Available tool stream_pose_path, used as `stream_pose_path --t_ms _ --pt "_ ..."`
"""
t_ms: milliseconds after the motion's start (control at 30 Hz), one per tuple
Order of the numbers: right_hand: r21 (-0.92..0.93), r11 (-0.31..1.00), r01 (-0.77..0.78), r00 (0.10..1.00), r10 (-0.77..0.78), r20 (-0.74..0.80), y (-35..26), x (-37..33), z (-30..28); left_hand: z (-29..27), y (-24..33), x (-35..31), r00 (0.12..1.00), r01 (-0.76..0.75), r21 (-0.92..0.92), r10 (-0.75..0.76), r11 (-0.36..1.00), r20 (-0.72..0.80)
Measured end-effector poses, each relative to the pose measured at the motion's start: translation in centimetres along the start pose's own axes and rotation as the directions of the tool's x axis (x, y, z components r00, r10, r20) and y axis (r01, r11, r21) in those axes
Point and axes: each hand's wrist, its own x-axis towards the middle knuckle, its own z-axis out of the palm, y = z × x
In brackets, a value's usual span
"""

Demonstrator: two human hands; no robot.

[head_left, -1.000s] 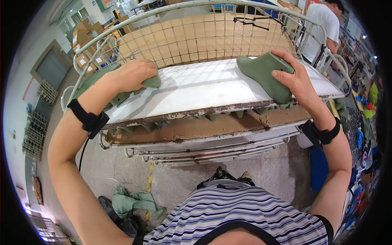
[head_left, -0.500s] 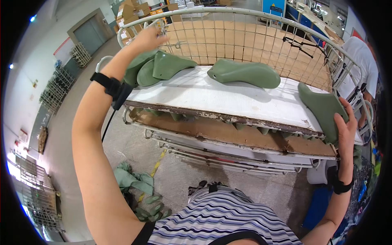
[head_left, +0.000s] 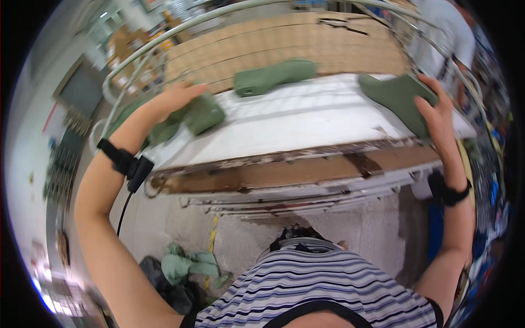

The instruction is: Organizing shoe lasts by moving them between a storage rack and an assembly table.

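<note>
Green foot-shaped shoe lasts rest on the white top shelf of a wire-sided rack. At the left end, my left hand bends over a shoe last, its fingers closed on the upper part, though motion blurs them. Further green lasts lie partly hidden beneath that wrist. Another last lies on its side, apart from both hands, near the back mesh. At the right end my right hand grips the broad end of a shoe last, thumb and fingers on either side.
Brown board stands behind the rack's curved mesh. Lower shelves sit under the top one. Green cloth and dark bags lie on the floor at left. A person in a white shirt stands beyond the right end; cartons are stacked far left.
My view has shifted and tilted over the rack. My left hand has come down from the mesh rim onto a left-hand last, which has turned. The right hand keeps its grip.
</note>
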Motion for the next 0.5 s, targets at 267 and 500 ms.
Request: stream_pose_path --t_ms 267,500 --pt "-0.035 0.999 -0.004 1.0 0.004 0.008 0.9 0.2 -0.1 4.2 2.9 4.6 0.927 0.373 -0.252 -0.346 0.893 0.148" --pt "0.035 0.999 0.01 0.998 -0.008 -0.067 1.5 -0.8 -1.0 4.0 7.9 -2.3 1.0 0.03 -0.384 -0.027 0.923 0.013"
